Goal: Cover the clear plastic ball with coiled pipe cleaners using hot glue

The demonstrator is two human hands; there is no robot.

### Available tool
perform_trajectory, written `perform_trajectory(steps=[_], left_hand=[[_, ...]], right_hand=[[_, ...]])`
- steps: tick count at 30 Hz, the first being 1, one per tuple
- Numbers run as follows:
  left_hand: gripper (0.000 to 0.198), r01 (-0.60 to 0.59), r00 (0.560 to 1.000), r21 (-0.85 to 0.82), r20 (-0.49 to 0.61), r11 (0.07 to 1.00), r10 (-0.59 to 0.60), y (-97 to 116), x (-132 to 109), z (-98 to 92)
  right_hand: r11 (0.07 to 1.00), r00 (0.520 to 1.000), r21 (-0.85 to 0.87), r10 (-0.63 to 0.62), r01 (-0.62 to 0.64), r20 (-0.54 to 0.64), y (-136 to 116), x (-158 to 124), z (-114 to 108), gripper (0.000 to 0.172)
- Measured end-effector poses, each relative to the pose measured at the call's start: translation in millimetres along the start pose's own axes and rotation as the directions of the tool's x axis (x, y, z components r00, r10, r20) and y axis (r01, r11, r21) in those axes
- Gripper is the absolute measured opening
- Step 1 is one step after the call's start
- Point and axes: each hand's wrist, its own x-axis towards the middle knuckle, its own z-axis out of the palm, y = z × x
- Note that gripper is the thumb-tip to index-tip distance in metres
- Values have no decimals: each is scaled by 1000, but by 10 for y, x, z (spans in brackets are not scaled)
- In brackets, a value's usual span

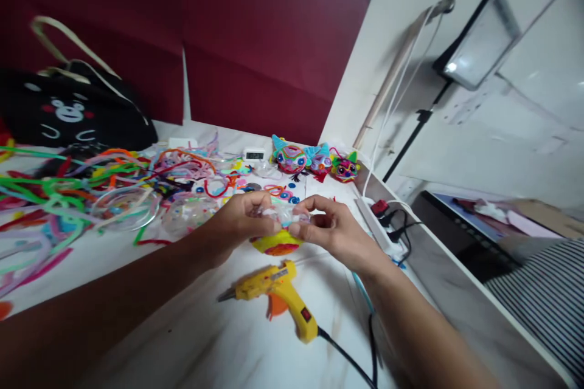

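Clear plastic piece [283,214] pinched between left hand [241,219] and right hand [331,228].

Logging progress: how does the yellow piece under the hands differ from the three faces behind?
Yellow piece: yellow and orange; three faces: multicoloured, pointed ears. Yellow piece sits partly hidden below left hand and right hand pinching a clear piece; three faces sit untouched. Both are small crafts.

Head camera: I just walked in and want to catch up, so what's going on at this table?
A person pinches a small clear plastic piece between left hand and right hand, just above a yellow round craft piece. A glue gun lies untouched on the table. Pipe cleaners sprawl to the left.
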Motion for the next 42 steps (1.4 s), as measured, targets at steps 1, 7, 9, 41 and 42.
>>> perform_trajectory(steps=[1,7,9,41,42], left_hand=[[32,8,1000,-15,-1,1000,-8,-8,1,-12],[31,64,998,-97,5,993,-64,-36,-8,-70],[30,68,998,-113,4,991,-68,-41,-11,-79],[33,19,998,-175,68,984,-7,-48,-93,-104],[32,14,997,-165,84,986,0,-41,-92,-106]], right_hand=[[1000,1000,18,3,-4,23,2,4,-11,40],[1000,1000,21,23,-23,11,-23,15,-55,56],[999,1000,28,19,-19,7,-23,21,-69,56],[969,996,239,51,-67,73,-31,21,-75,50],[970,997,235,51,-65,64,-36,17,-84,51]])
